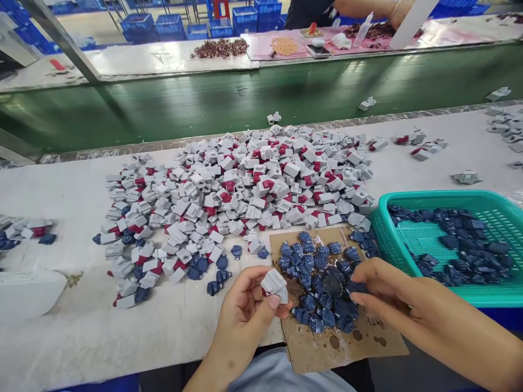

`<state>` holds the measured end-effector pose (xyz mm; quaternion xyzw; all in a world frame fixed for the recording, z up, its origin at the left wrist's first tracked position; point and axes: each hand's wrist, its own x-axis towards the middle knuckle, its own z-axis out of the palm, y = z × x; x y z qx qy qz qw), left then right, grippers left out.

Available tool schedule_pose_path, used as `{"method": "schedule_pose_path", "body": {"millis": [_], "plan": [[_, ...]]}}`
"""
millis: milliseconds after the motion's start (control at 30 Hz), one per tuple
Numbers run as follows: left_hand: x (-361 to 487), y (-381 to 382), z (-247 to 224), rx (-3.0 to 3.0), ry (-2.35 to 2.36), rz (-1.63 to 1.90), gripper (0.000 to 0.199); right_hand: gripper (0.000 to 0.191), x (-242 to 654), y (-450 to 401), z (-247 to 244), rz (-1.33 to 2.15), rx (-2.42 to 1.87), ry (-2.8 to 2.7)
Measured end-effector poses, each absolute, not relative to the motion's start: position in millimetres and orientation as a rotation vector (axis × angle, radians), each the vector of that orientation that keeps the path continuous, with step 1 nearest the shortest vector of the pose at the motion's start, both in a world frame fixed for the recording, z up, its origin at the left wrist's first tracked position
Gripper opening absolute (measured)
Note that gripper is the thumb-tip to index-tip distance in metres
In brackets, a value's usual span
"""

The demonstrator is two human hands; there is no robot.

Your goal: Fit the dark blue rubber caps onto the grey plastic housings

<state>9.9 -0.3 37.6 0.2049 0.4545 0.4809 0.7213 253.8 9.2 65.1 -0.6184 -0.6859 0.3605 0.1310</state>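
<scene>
My left hand (pixel 249 307) holds a small grey plastic part (pixel 274 284) between thumb and fingers, near the table's front edge. My right hand (pixel 386 294) reaches into a heap of dark blue fist-shaped parts (pixel 321 283) lying on a brown cardboard sheet (pixel 347 345); its fingertips touch the heap's right side, and whether they pinch a part is unclear. A large pile of grey and red parts (pixel 245 190) spreads over the white table (pixel 81 321) just beyond both hands.
A teal plastic basket (pixel 449 198) with more dark blue parts stands at the right. A green conveyor belt (pixel 245 103) runs behind the table. Another person's arm (pixel 368 8) works at the far bench. Blue crates (pixel 171 24) stand at the back.
</scene>
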Motion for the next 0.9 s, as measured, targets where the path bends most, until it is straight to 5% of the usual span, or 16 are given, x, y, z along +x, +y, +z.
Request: {"method": "schedule_pose_path", "body": {"millis": [367, 900], "plan": [[2.1, -1.1, 18.7, 0.513, 0.742, 1.056, 0.016, 0.02, 266.8, -7.0, 46.3, 1.103, -1.775, -2.249], [2.7, 0.4, 24.1, 0.446, 0.811, 1.029, 0.027, 0.013, 239.1, 14.2, 55.3, 0.667, -1.421, -2.548]]}}
